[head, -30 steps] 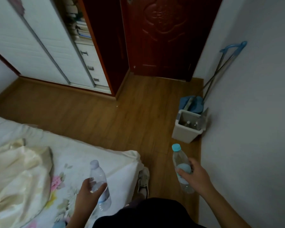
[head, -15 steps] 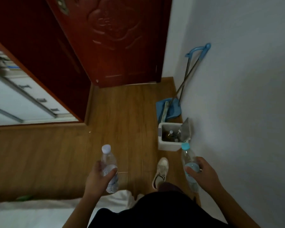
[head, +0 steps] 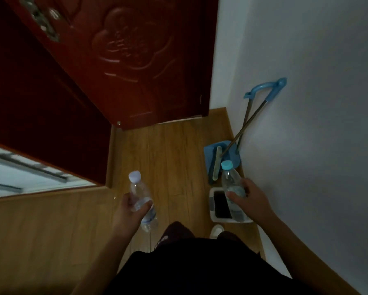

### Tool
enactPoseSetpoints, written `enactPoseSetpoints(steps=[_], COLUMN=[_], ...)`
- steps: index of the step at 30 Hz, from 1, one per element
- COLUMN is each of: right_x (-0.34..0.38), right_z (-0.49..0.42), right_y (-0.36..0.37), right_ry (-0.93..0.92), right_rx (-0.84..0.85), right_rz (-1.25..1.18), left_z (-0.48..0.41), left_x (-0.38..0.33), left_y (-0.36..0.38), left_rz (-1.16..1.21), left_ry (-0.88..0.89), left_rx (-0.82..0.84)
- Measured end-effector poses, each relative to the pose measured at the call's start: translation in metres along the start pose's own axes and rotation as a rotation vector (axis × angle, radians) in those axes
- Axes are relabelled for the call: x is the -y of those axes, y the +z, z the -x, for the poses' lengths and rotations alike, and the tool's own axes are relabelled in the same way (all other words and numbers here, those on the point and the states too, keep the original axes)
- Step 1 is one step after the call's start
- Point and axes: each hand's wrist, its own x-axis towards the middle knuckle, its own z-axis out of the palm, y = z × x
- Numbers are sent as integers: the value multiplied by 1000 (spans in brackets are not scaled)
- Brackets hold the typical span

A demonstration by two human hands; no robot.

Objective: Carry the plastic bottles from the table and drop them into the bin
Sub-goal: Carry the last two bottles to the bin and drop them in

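My left hand (head: 132, 211) grips a clear plastic bottle with a white cap (head: 139, 189), held upright over the wooden floor. My right hand (head: 252, 200) grips a second clear bottle with a light blue cap (head: 230, 179), also upright, directly above the small white bin (head: 213, 216). The bin stands on the floor against the right wall, just in front of my feet. Its dark opening shows to the left of the bottle; my hand and the bottle hide its right part.
A blue dustpan (head: 221, 155) with a long-handled broom (head: 253, 116) leans on the white wall behind the bin. A dark red door (head: 136, 60) stands ahead. A wardrobe's sliding front (head: 19, 173) is at the left. My shoe (head: 216, 231) is beside the bin.
I have stepped closer to the bin, which now lies under my right hand. Both bottles stay gripped and upright; the bed has left the view.
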Motion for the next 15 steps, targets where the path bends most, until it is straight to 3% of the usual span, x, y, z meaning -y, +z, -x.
enactPoseSetpoints(steps=[7, 15], right_x=[25, 38], right_z=[-51, -60], right_y=[0, 39], right_ry=[161, 513], right_rx=[-166, -505], right_rz=[-16, -111], left_z=[-137, -263], left_x=[-80, -173], left_y=[20, 66], left_rz=[-32, -355], left_ry=[126, 327], left_rx=[208, 665])
